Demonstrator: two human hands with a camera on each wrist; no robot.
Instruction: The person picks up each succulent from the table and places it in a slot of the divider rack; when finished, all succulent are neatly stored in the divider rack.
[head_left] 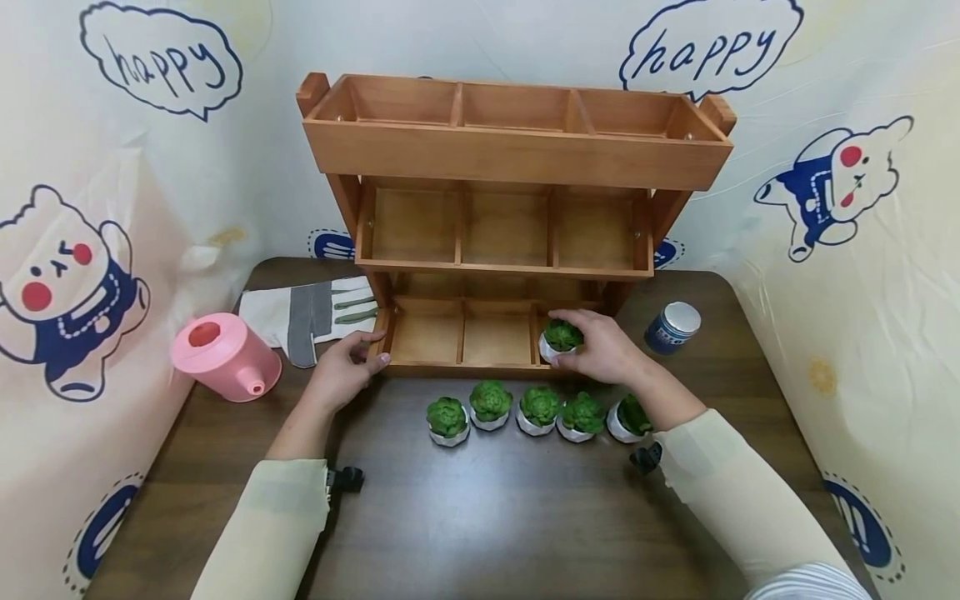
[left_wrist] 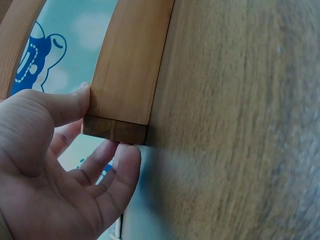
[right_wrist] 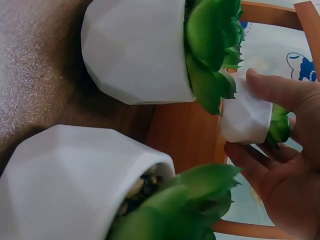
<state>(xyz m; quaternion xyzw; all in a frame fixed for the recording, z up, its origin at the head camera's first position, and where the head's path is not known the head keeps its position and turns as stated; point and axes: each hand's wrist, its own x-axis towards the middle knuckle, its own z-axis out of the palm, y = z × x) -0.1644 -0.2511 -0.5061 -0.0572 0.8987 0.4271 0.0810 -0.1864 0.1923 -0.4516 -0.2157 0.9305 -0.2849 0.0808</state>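
A three-tier wooden shelf (head_left: pixel 517 158), each tier split into three compartments, stands at the back of the table. My left hand (head_left: pixel 341 375) grips the left end of its bottom tier; in the left wrist view, the thumb lies on the front board (left_wrist: pixel 127 70) and the fingertips touch the end piece (left_wrist: pixel 115 131). At the bottom tier's right compartment, my right hand (head_left: pixel 607 346) holds a small potted succulent (head_left: pixel 561 335). The right wrist view shows its white faceted pot (right_wrist: pixel 245 117) between thumb and fingers, partly over the front board.
Several more potted succulents (head_left: pixel 538 407) line the table in front of the shelf, the rightmost close under my right wrist. To the left are a pink watering can (head_left: pixel 228 357) and grey-and-white gloves (head_left: pixel 307 317). A blue jar with a pale lid (head_left: pixel 672 327) stands at the right.
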